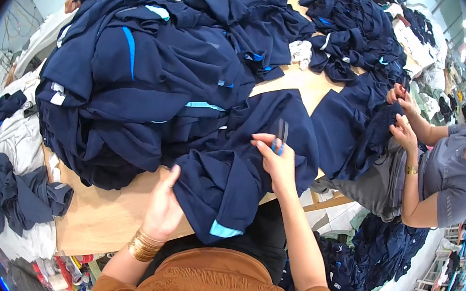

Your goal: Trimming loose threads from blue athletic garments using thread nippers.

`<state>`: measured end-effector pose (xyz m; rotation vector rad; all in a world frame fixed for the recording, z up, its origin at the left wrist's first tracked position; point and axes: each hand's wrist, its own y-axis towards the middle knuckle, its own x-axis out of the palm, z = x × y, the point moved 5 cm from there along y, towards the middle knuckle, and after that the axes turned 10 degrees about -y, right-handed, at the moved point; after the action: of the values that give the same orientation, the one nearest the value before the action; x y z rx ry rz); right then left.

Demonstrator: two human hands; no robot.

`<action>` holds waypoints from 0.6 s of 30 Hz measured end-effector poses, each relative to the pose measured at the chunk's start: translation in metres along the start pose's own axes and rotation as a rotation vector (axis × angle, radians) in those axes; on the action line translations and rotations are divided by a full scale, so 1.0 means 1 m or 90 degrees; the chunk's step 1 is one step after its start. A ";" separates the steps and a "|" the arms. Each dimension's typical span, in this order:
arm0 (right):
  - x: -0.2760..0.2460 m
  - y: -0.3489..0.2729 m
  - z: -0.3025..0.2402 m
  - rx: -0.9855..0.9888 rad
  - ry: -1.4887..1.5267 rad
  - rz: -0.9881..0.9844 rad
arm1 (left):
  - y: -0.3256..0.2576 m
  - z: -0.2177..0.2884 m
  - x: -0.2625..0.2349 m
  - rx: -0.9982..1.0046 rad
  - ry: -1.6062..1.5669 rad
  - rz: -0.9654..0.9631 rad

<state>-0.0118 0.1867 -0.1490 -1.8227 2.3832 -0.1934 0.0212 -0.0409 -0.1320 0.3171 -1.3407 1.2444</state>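
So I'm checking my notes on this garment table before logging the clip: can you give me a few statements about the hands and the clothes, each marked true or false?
1. The right hand holds a small blue tool over the navy garment. True.
2. The left hand is lifted clear of the cloth. False: it rests against the garment's edge.
3. The left wrist wears gold bangles. True.
4. The wooden table carries mostly white shirts. False: the big pile is navy with light blue trim.
5. A co-worker's hands handle navy cloth at the right. True.

Wooden table [99,217] carries heaped navy garments [155,73].
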 end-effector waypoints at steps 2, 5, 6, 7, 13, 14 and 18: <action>0.000 -0.023 -0.012 -0.025 -0.024 0.042 | -0.001 -0.018 -0.004 -0.016 0.025 0.049; 0.004 -0.055 -0.029 -0.029 -0.097 0.034 | 0.002 -0.037 0.009 0.007 0.177 -0.036; 0.008 -0.064 -0.032 -0.009 -0.095 0.021 | 0.000 -0.040 0.015 0.001 0.191 -0.054; 0.008 -0.071 -0.032 0.010 -0.096 0.015 | -0.002 -0.044 0.022 -0.009 0.205 -0.077; -0.006 -0.092 -0.014 0.110 0.030 -0.007 | -0.009 -0.053 0.040 -0.042 0.283 -0.148; -0.008 -0.093 -0.018 0.046 -0.007 -0.008 | -0.010 -0.054 0.042 -0.060 0.295 -0.152; -0.018 -0.100 -0.030 -0.068 -0.132 0.022 | -0.003 -0.062 0.030 -0.164 0.319 -0.083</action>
<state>0.0822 0.1789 -0.1002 -1.7472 2.3185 0.1245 0.0503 0.0204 -0.1238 -0.0876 -1.0094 0.9459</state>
